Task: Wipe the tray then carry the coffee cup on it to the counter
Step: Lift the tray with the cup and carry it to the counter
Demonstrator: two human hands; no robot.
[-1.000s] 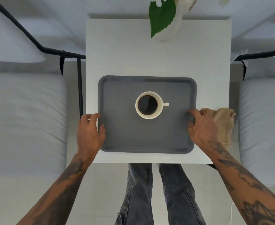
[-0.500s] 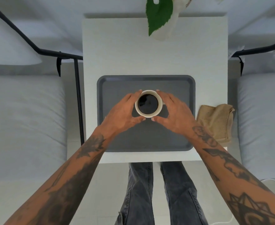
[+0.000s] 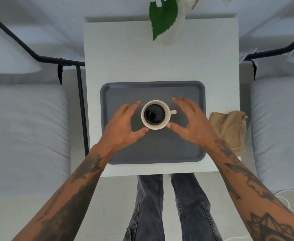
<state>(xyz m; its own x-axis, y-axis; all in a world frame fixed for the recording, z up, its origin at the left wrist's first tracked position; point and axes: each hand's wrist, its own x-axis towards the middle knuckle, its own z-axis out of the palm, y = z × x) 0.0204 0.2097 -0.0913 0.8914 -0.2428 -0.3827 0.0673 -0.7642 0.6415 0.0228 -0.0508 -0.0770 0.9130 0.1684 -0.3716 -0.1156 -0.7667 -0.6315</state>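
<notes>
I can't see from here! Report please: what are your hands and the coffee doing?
Left hand and right hand open, flanking white ceramic coffee cup. Cup full, upright, mid grey plastic tray. Tan folded cloth beside tray. Nothing blocking.

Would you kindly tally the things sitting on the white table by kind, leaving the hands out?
Tray: 1
Coffee cup, standing on the tray: 1
Cloth, right of the tray: 1
Vase with a green leaf, at the far edge: 1
Total: 4
</notes>
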